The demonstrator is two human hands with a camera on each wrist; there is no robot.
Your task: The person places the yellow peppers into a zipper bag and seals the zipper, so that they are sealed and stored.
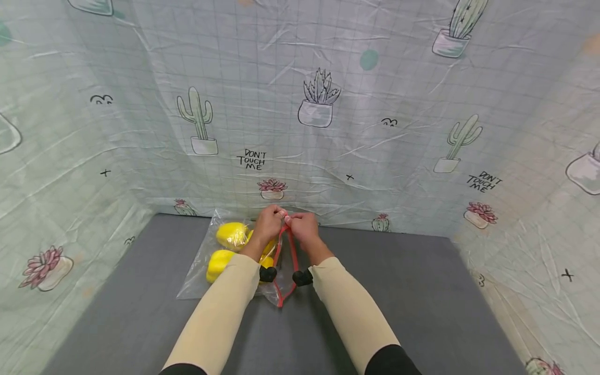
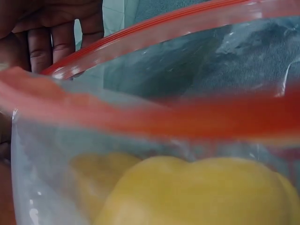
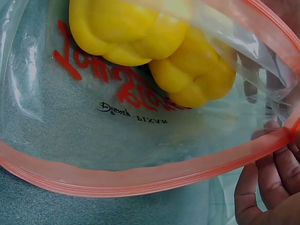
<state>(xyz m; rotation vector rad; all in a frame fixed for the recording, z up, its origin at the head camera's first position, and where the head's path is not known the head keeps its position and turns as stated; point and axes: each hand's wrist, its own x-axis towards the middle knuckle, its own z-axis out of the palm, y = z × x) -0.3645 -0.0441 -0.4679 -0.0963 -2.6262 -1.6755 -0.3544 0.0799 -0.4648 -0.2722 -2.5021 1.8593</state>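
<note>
A clear zip bag (image 1: 197, 285) lies on the grey surface with several yellow bell peppers (image 1: 232, 235) inside. Its red zip strip (image 1: 294, 252) faces right, and the mouth gapes between the two edges. At the far end of the strip, my left hand (image 1: 267, 227) pinches the bag between thumb and fingers. Right beside it, my right hand (image 1: 303, 229) pinches the same end. In the right wrist view, two bell peppers (image 3: 126, 33) show through the open mouth, with red lettering on the plastic. My left forearm covers part of the bag and peppers in the head view.
The grey tabletop (image 1: 403, 291) stretches to both sides and toward me. A pale sheet (image 1: 356, 151) printed with potted cacti hangs behind it and along both sides. Black wrist straps (image 1: 302, 277) sit close to the bag's mouth.
</note>
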